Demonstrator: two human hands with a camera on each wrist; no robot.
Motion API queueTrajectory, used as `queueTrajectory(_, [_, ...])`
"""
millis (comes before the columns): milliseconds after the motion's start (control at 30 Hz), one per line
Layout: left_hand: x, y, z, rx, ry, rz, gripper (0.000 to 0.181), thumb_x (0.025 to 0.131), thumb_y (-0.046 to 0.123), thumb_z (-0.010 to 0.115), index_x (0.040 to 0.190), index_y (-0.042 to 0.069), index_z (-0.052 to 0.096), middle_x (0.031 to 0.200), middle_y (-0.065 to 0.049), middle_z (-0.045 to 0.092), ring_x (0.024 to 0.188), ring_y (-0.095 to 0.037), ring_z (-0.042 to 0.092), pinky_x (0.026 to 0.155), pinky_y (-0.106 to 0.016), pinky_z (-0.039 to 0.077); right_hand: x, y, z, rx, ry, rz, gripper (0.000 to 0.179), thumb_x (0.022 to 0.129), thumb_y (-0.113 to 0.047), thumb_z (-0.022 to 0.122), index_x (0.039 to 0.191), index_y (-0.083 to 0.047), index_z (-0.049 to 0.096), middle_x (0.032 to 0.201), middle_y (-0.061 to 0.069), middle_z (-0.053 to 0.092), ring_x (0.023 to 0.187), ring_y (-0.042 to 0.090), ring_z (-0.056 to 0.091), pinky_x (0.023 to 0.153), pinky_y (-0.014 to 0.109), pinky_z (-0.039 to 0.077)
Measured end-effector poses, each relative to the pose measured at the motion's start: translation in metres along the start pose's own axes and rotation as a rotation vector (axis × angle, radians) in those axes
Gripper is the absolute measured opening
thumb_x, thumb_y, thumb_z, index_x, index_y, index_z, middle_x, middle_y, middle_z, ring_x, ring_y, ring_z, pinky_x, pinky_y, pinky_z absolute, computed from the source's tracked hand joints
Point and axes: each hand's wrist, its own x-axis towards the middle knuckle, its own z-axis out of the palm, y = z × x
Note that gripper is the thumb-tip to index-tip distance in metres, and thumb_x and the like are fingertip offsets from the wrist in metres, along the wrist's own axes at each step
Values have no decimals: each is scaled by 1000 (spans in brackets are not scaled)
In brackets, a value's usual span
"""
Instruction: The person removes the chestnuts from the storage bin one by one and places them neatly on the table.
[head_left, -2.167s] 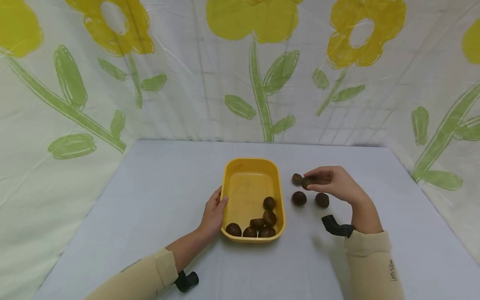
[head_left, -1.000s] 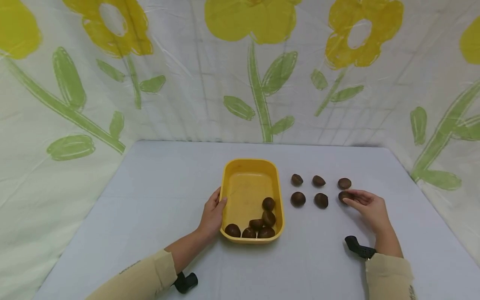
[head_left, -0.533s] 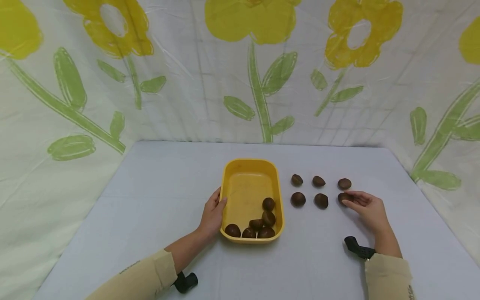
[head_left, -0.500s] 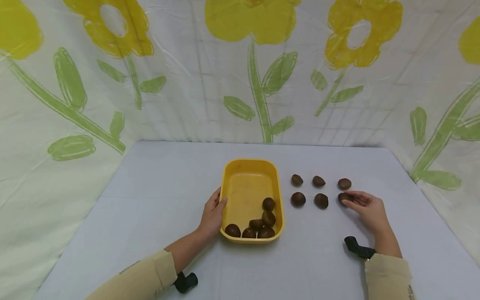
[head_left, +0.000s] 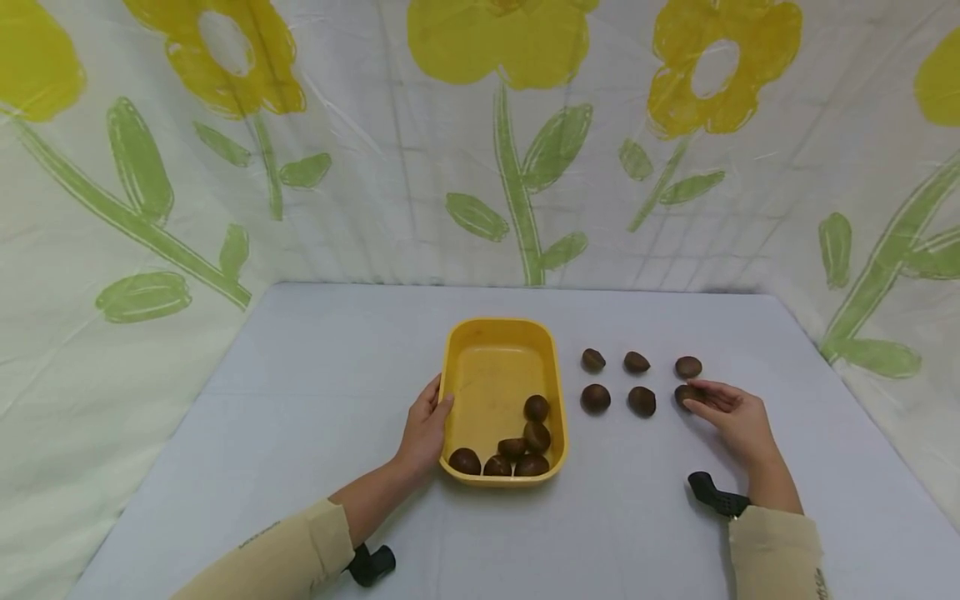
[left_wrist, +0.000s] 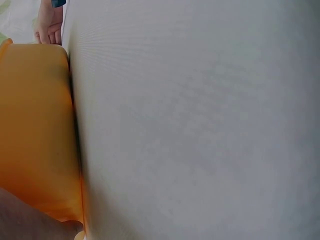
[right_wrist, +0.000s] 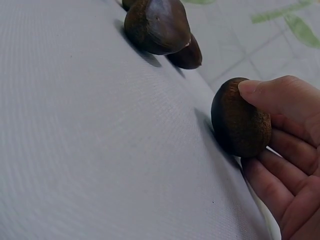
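My left hand grips the left side of a yellow plastic tray, thumb on the rim. Several brown chestnuts lie in the tray's near right corner and along its near edge. To the right of the tray, chestnuts stand on the table in two rows of three. My right hand pinches the right-hand chestnut of the near row between thumb and fingers. Just beyond it is the far row's right-hand chestnut. In the left wrist view the tray's outer wall shows beside the tablecloth.
A white cloth covers the table. Behind it hangs a white curtain with painted yellow flowers and green leaves. The other chestnuts are a far-row one, and a near-row one by the tray.
Since the first frame my right hand has moved right and nearer, from the far row to the near row's right-hand chestnut. Over the last second it stays there. The left hand keeps still.
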Motion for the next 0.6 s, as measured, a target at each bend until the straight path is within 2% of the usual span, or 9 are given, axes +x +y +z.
queueTrajectory(400, [0,-1,-1,-6,-10,-1,49,101,15,36,147,5,23,151,-11,32,132,-29,41,109,-46,33,-2,-2,-2,-33,-14,17,57,80,-19,73,121,14,51,95,-34,57,90,-21,54,76,0,44])
queueTrajectory(600, [0,-1,-1,3,-7,-4,49,101,15,36,147,5,23,152,-11,29,134,-28,38,110,-46,32,-1,-2,0,-103,8,28,57,78,-20,75,118,14,53,89,-35,53,85,-21,53,73,1,45])
